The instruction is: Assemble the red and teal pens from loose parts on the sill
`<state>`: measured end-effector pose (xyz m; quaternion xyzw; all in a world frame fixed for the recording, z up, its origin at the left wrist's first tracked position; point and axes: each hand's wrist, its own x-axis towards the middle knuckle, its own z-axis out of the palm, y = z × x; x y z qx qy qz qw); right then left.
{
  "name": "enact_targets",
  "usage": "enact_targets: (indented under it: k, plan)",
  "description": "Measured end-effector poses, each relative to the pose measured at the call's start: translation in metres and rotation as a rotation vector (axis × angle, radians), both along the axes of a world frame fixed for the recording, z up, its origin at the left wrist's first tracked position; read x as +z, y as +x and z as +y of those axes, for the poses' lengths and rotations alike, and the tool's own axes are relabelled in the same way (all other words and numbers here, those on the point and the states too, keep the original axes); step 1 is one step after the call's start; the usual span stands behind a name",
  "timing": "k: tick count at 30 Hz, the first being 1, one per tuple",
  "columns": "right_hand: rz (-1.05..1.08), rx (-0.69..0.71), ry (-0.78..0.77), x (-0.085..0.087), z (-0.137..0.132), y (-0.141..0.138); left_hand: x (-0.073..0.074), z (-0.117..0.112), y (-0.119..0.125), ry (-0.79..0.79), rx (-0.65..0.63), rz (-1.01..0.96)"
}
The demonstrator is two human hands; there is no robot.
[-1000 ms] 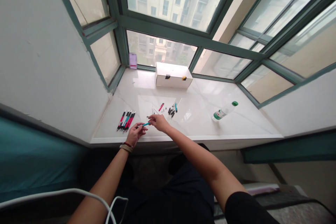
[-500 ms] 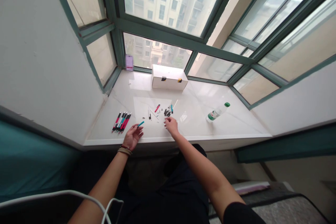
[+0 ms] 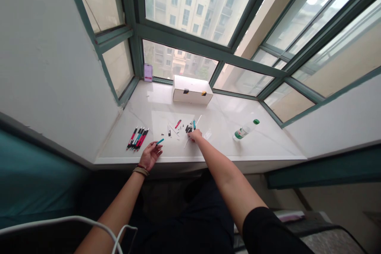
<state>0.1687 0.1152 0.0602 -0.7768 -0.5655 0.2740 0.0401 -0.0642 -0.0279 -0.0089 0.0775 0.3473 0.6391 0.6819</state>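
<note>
My left hand (image 3: 151,154) is closed in a pinch on a short teal pen barrel (image 3: 160,141), palm partly turned up. Stretched over the surface, my right hand (image 3: 195,135) has its fingertips together beside a small pile of black pen parts (image 3: 188,128). A thin white rod, like a pen refill (image 3: 186,143), sticks out below these fingertips; its grip is partly hidden. Just beyond this hand stands a teal pen piece (image 3: 194,124). Left of the pile lie a red pen barrel (image 3: 177,124), a black-and-white piece (image 3: 169,130) and several tiny parts.
Several red and teal pens (image 3: 137,139) lie in a row at the left. A white box (image 3: 192,90) sits by the window, with a purple card (image 3: 148,72) in the corner. A bottle with a green cap (image 3: 242,131) stands at the right. A white cable (image 3: 89,220) crosses at lower left.
My right hand has moved slightly forward to the black parts, and a thin white rod now shows below its fingers. My left hand stays with the teal barrel.
</note>
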Motion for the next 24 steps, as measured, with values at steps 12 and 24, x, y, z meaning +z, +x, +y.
enact_targets:
  k: [12,24]
  plan:
    - [0.067,-0.067,-0.079,-0.0100,-0.0072,-0.0008,-0.0026,0.0000,0.0009,-0.004,0.001,0.009]
    - [0.269,-0.165,-0.068,-0.0090,-0.0065,0.0040,0.0006,-0.0003,0.0032,-0.001,0.000,0.036]
